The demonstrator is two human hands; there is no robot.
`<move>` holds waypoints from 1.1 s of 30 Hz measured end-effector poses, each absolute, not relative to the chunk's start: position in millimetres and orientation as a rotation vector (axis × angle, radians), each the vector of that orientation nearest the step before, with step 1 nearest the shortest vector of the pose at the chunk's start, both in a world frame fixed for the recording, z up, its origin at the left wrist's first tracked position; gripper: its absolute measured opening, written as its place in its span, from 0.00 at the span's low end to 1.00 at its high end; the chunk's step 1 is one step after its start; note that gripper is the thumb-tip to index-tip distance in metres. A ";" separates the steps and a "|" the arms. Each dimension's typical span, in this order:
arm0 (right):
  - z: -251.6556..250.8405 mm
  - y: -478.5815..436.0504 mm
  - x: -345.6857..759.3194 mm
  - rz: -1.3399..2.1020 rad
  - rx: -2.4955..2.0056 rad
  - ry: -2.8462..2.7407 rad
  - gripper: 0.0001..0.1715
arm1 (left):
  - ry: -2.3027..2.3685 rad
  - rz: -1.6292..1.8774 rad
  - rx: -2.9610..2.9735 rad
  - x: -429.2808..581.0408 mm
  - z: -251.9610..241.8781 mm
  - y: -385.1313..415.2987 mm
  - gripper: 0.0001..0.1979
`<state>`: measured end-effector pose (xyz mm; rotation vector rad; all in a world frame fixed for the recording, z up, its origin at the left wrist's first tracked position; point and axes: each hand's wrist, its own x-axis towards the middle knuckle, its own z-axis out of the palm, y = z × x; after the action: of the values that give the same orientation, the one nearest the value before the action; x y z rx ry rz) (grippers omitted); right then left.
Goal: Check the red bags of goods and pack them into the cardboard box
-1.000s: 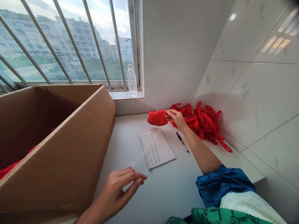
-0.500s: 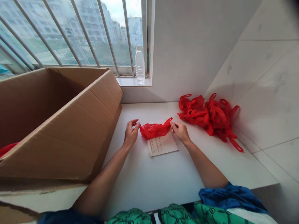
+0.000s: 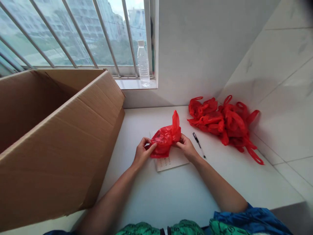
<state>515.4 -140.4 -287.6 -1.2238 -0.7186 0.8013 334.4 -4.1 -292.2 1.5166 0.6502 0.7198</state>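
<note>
A red plastic bag (image 3: 163, 141) is held between my two hands, just over an open notebook (image 3: 171, 160) with rows of writing. My left hand (image 3: 143, 150) pinches the bag's left edge between thumb and fingers. At the bag's right side, my right hand (image 3: 186, 147) grips it low, its fingertips partly hidden by the plastic. One end of the bag stands up in a point above the rest. What the bag contains, if anything, cannot be made out. Right of my right hand, a black-capped pen (image 3: 199, 145) lies on the white tabletop (image 3: 137, 199).
A large open cardboard box (image 3: 80, 137) takes up the left side. Against the tiled wall at the right lies a heap of red plastic bags (image 3: 227, 122). A clear water bottle (image 3: 143, 65) stands on the sill of the barred window (image 3: 73, 36).
My left hand has taken hold of the bag's left side. The right hand has shifted lower on it, and one end of the bag now points up. The pen has come into sight.
</note>
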 end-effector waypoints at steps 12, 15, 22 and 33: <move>-287.9 -133.8 504.4 0.912 -1.072 -0.455 0.15 | 0.508 0.478 1.351 337.4 -279.6 -18.5 0.23; -288.3 -133.6 508.5 0.869 -1.156 -0.403 0.20 | 0.528 0.507 1.175 338.9 -279.3 -20.5 0.26; -271.2 -144.5 500.0 1.115 -1.041 -0.657 0.28 | 0.528 0.672 1.164 341.7 -280.9 -19.6 0.28; -283.7 -141.8 503.8 0.846 -1.232 -0.845 0.19 | 0.550 0.685 1.190 341.9 -284.7 -20.8 0.20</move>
<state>503.8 -141.8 -283.7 -1.2318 -0.8445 0.8464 341.9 -20.8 -284.7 1.1895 0.5504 0.6846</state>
